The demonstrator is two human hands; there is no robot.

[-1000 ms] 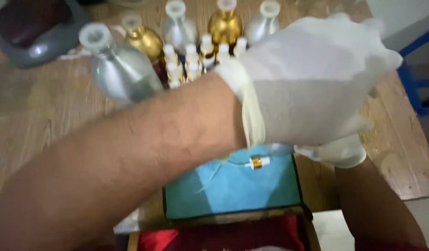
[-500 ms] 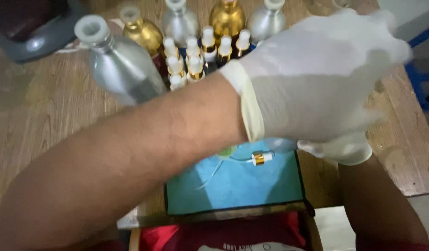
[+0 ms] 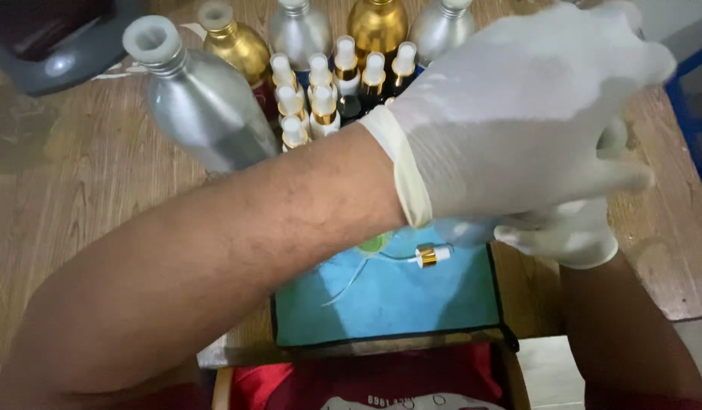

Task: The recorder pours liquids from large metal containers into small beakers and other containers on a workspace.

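Left hand in a white latex glove was crossed over the right hand, also gloved, at the far right of the wooden table. The left covered the right; couldn't tell whether either set of fingers was clenched, released, or gripping anything. Nearest loose part: a small white-and-gold spray pump head with a thin dip tube, which lay on the teal mat just under the hands, untouched. My read on risk: the left forearm sat close against the tall silver aluminium bottle, and the cluster of small gold-collared spray vials stood right behind the wrist. A careless sweep back could topple them.
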